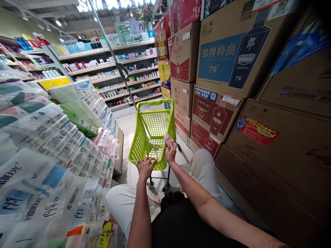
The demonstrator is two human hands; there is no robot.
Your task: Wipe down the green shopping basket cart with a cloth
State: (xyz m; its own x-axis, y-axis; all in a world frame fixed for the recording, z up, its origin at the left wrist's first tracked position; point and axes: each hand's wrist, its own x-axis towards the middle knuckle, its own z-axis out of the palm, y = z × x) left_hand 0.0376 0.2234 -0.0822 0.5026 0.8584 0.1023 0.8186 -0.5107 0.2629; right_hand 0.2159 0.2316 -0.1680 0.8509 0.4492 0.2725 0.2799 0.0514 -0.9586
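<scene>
A lime-green plastic shopping cart (pixel 141 129) with a perforated basket stands in front of my knees, on thin dark legs with casters. My left hand (pixel 146 167) grips its near rim, with the fingers bent over the edge and somewhat apart. On the basket's right rim, my right hand (pixel 170 151) presses a crumpled pinkish cloth (pixel 168 139) under closed fingers. Through the holes of the basket floor I see pale tiles and parts of the frame.
Stacked cardboard cartons (pixel 219 51) rise close on the right. Plastic-wrapped packs with handwritten prices (pixel 51 151) are piled along the left. A pale tiled aisle (pixel 126 125) runs ahead to shelves of small boxes (pixel 113 69). A slanted metal pole (pixel 108 44) crosses behind the cart.
</scene>
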